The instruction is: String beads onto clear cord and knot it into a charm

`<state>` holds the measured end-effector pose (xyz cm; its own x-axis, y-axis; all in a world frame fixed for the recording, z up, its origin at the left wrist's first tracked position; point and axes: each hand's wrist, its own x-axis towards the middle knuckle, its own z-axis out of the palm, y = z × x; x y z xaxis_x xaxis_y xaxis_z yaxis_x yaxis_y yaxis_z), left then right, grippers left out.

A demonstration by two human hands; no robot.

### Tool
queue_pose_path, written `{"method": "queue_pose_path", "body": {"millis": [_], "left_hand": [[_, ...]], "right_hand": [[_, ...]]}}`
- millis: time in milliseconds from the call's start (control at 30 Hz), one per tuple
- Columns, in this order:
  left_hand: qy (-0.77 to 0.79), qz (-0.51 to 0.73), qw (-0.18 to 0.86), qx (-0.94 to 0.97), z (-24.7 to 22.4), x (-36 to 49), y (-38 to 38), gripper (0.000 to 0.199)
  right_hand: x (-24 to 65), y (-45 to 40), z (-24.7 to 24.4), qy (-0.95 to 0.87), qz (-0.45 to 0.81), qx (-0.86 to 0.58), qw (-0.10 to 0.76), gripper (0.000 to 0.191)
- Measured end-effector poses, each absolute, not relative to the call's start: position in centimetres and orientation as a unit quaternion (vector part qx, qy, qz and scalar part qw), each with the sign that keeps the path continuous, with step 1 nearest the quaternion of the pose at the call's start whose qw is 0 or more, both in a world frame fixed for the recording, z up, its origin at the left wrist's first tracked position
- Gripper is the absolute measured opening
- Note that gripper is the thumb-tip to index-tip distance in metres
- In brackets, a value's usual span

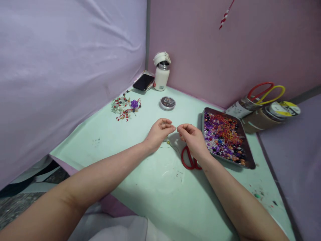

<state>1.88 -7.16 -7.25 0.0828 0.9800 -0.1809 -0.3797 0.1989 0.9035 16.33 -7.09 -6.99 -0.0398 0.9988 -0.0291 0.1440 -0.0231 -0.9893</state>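
Note:
My left hand and my right hand meet over the middle of the table, thumb and forefinger of each pinched, the tips almost touching. Between them shows a tiny yellowish bit, too small to make out, apparently on a thin beaded string. Below the hands the string loops near the tabletop, carrying a yellow bead and paler beads partly hidden by my left hand. Red-handled scissors lie under my right wrist, their blades mostly covered.
To the right sits a metal tray of mixed beads and coloured threads. Behind it lean two containers, one with scissors, one topped by a spool. Further back are a round case, a white bottle, a phone and beaded pieces.

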Motion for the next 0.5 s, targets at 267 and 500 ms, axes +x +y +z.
{"method": "queue_pose_path", "body": {"millis": [267,500], "left_hand": [[0.414,0.533,0.659,0.332,-7.21,1.78,-7.17,0.030],[0.423,0.531,0.654,0.335,-7.51,1.81,-7.12,0.031]], "right_hand": [[16.43,-7.17,-7.05,-0.559,0.473,-0.537,0.420,0.026],[16.46,-7.15,-6.74,-0.594,0.444,-0.539,0.401,0.020]]}}
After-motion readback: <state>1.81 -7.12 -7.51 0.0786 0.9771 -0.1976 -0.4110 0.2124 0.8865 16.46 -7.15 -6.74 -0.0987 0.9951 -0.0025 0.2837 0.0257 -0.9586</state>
